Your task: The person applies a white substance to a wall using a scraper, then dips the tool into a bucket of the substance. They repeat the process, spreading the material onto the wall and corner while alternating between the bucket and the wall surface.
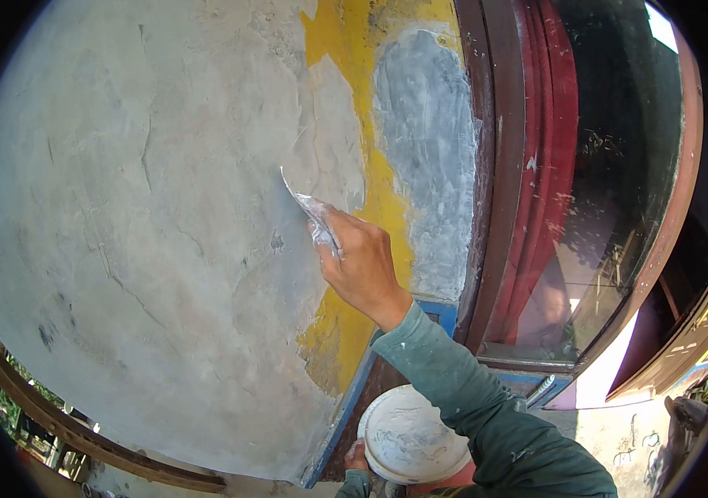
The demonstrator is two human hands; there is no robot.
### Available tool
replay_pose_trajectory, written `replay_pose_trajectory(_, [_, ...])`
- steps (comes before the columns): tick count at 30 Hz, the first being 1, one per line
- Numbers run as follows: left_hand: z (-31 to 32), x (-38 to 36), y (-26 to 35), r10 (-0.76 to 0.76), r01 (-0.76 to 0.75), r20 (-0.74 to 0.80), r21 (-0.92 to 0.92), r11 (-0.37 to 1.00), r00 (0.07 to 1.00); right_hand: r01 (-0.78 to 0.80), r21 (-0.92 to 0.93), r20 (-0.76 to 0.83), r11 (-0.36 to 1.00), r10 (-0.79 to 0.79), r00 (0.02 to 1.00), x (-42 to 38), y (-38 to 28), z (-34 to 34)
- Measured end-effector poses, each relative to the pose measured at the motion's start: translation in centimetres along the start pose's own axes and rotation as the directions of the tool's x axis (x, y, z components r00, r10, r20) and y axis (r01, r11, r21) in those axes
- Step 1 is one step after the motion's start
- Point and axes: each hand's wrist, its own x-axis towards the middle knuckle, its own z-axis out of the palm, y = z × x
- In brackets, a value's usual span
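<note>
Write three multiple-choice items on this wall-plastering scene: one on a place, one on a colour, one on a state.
1. Where is the putty knife?
A. Against the wall
B. In the tub
C. On the ground

2. What colour is the old paint beside the fresh filler?
A. Green
B. Yellow
C. Black

3. How is the right hand?
A. Open and empty
B. Closed on the knife
C. Resting on the window frame

Answers: 1 A, its blade edge meets the wall. 2 B, a yellow strip runs down by the window frame. 3 B, its fingers wrap the handle.
</note>
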Motion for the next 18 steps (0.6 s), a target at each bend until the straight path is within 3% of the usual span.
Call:
replay_pose_trajectory(2, [0.1, 0.4, 0.1, 0.053, -0.056, 0.070, 0.047, 0.997, 0.996, -0.012, 0.091, -0.019, 0.996, 0.014, 1.000, 0.3, 0.4, -1.3])
replay_pose_trajectory(4, [0.2, 0.4, -0.2, 0.051, -0.053, 0.049, 0.032, 0.998, 0.997, -0.206, 0.192, -0.051, 0.960, 0.219, 0.974, 2.5, 2.3, -2.4])
replay_pose_trajectory(7, [0.3, -0.4, 0.6, 0.040, -0.041, 0.026, 0.047, 0.998, 0.999, -0.231, 0.151, -0.127, 0.961, 0.251, 0.960, 7.1, 6.1, -2.0])
replay_pose_trajectory(9, [0.2, -0.2, 0.9, 0.040, -0.041, 0.021, 0.071, 0.997, 0.999, -0.239, -0.072, -0.145, 0.968, 0.227, 0.963, 9.3, 6.5, -1.0])
replay_pose_trajectory(12, [-0.7, 0.4, 0.2, 0.036, -0.030, -0.041, 0.125, 0.992, 0.999, -0.208, -0.219, -0.083, 0.953, 0.195, 0.977, 10.1, 4.6, 0.5])
replay_pose_trajectory(15, [-1.0, 0.8, -0.3, 0.071, -0.072, 0.007, 0.115, 0.991, 0.997, -0.088, -0.234, -0.117, 0.968, 0.062, 0.991, 7.5, 0.6, 3.0])
replay_pose_trajectory(18, [-0.1, 0.6, 0.1, -0.012, 0.015, -0.059, 0.049, 0.999, 0.998, 0.013, -0.270, -0.104, 0.963, -0.042, 0.994, 3.7, -1.8, 3.5])
